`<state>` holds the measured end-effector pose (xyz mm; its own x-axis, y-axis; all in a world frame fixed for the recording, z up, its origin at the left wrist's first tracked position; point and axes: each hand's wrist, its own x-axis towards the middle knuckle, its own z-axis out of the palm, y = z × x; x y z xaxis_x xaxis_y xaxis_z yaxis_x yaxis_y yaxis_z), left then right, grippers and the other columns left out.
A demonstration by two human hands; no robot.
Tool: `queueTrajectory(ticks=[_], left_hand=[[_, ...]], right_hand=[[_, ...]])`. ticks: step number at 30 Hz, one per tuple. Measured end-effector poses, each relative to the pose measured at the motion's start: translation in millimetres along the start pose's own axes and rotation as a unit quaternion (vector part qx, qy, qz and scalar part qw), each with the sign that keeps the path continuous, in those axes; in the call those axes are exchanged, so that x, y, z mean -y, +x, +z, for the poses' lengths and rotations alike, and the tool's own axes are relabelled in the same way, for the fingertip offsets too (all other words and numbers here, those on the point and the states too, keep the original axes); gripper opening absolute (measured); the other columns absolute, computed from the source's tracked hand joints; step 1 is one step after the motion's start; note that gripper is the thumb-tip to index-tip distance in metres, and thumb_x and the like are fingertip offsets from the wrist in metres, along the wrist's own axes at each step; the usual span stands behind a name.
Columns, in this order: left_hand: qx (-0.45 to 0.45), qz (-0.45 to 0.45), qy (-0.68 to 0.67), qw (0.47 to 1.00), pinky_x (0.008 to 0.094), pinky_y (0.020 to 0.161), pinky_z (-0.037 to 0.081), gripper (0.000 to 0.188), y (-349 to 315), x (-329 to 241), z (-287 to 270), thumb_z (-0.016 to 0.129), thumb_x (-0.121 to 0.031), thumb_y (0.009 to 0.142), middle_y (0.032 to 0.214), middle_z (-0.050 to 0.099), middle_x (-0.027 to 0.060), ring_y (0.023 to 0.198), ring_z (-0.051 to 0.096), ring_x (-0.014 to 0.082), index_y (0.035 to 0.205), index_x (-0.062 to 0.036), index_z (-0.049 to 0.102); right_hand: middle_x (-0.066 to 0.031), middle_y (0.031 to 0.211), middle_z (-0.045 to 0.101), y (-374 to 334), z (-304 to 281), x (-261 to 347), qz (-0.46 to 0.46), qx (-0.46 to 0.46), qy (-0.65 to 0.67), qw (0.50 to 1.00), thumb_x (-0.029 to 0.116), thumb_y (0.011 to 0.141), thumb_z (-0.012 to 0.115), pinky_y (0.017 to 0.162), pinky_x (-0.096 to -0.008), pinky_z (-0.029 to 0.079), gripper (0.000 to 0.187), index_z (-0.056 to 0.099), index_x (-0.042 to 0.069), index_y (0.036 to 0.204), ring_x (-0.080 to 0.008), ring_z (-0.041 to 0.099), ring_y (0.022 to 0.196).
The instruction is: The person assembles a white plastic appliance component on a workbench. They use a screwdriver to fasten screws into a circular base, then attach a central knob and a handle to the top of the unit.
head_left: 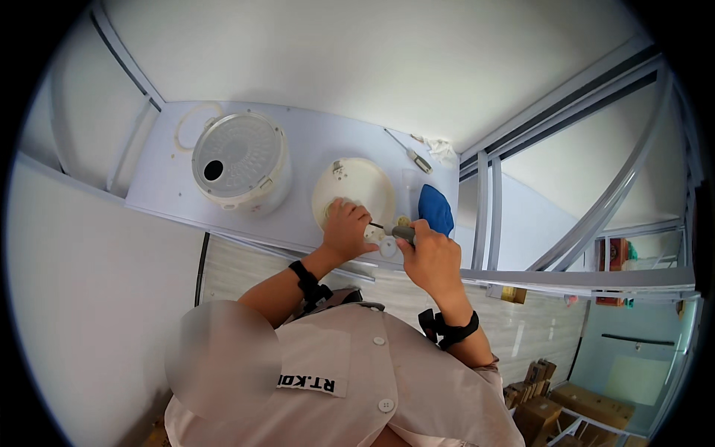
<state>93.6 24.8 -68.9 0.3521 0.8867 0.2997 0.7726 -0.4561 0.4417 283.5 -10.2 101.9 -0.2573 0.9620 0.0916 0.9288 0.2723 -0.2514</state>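
A round cream-coloured cover [376, 182] lies on the table, with a small metal fitting [339, 170] near its far edge. My left hand [348, 227] rests at its near side, fingers curled over it and thumb pointing right. In my closed right hand [433, 257] is a screwdriver [403, 233] with a grey handle. Its dark shaft points left at the cover's near right part, beside my left fingers. The tip's exact contact point is too small to make out. A small clear round piece [388, 247] sits just below the shaft.
To the left stands a white rice cooker [272, 190] with a metal inner lid on top and a pale ring [182, 127] behind it. At the right lie a blue cloth-like item [436, 210], another screwdriver [415, 156] and crumpled white tissue [442, 149]. Metal framing borders the table's right end.
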Motion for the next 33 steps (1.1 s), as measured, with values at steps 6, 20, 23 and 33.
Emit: queueTrajectory(ticks=[6,20,23,33], left_hand=[[-0.013,0.004,-0.006,1.0,0.0568,0.121,0.026,0.064,1.1,-0.8,-2.2,0.092,-0.051,0.061,0.114,0.066,0.0026,0.119,0.055,0.0273,0.108,-0.009,0.075],[0.098,-0.084,0.014,0.992,0.0572,0.129,0.017,0.063,13.5,-13.0,-23.7,0.087,-0.051,0.072,0.125,0.065,0.0036,0.124,0.056,0.0252,0.117,-0.0101,0.072],[0.012,-0.06,0.005,0.998,0.0567,0.127,0.021,0.052,14.2,-23.5,-22.4,0.085,-0.043,0.076,0.127,0.063,0.0054,0.126,0.055,0.0262,0.115,-0.0102,0.074],[0.013,0.124,0.048,0.991,0.0552,0.127,0.026,0.008,17.7,-60.0,25.2,0.071,-0.01,0.084,0.158,0.048,0.0146,0.153,0.032,0.0383,0.078,-0.0069,0.076]], right_hand=[[-0.0151,0.078,0.073,-2.4,4.7,-2.6,0.003,-0.025,0.055,0.998,0.027,0.09,0.079,0.059,-0.0456,0.054,0.032,0.066,0.007,0.11,-0.0374,0.072,0.069],[-0.0082,0.07,0.07,-36.9,-23.1,-46.5,0.134,-0.196,0.293,0.926,0.031,0.093,0.082,0.059,-0.0265,0.049,0.034,0.07,0.002,0.106,-0.0115,0.062,0.06],[-0.0084,0.076,0.073,-46.7,-19.3,-60.7,0.131,-0.244,0.358,0.892,0.025,0.094,0.081,0.059,-0.0251,0.049,0.033,0.069,-0.001,0.108,-0.0096,0.063,0.063],[-0.005,0.09,0.072,-69.0,-14.8,-82.4,0.025,-0.274,0.439,0.855,0.019,0.096,0.079,0.061,-0.0224,0.045,0.034,0.064,-0.002,0.119,-0.0061,0.056,0.071]])
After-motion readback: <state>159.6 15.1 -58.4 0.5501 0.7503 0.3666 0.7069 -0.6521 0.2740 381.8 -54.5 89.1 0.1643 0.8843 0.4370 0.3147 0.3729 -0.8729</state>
